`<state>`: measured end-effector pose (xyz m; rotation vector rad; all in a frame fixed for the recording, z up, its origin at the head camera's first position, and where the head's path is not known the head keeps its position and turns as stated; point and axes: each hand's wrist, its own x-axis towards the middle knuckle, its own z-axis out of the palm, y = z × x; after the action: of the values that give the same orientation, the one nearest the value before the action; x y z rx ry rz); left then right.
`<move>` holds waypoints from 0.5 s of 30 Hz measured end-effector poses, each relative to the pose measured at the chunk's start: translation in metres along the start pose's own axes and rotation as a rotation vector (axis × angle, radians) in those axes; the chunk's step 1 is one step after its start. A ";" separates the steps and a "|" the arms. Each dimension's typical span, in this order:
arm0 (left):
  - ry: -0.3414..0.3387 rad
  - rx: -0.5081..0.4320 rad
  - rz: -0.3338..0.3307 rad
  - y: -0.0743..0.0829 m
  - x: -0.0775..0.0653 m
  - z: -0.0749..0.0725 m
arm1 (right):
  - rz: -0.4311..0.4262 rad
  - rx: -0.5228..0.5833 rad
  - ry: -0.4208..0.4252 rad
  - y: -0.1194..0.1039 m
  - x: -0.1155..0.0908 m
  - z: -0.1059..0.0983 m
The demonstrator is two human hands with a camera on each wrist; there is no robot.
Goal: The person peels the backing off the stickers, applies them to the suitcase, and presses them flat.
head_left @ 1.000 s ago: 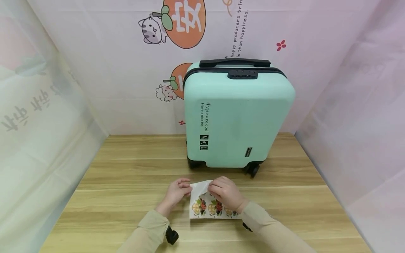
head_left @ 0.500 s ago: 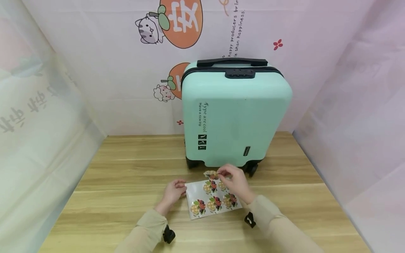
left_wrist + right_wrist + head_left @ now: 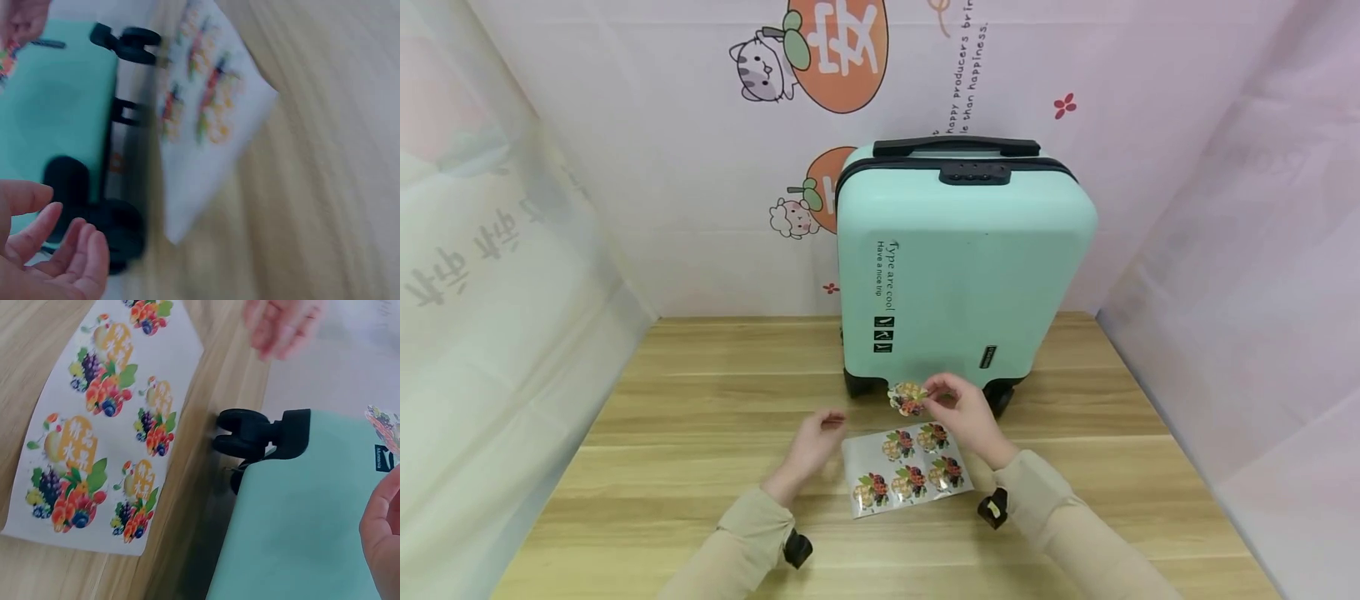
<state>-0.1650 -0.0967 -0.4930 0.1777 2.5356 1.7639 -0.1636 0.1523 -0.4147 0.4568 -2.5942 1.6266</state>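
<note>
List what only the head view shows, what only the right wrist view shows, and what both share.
Only the head view: the top handle and lock of the suitcase, and the sleeves.

Only the right wrist view: the white characters on the sticker sheet, too small in the head view.

Both: suitcase, sticker sheet, left hand, and right hand pinching a loose sticker.
</note>
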 end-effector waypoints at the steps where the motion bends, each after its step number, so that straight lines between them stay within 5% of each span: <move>1: 0.004 -0.015 0.027 0.008 0.000 0.000 | 0.004 0.006 -0.006 0.000 0.000 0.000; 8: 0.029 -0.099 0.198 0.058 0.001 0.003 | 0.001 0.043 -0.019 -0.006 0.003 -0.001; 15: 0.027 -0.090 0.267 0.097 0.004 0.007 | -0.015 0.045 -0.026 -0.023 0.009 -0.005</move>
<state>-0.1620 -0.0563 -0.4044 0.5136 2.5439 1.9770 -0.1670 0.1453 -0.3910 0.5021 -2.5698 1.6891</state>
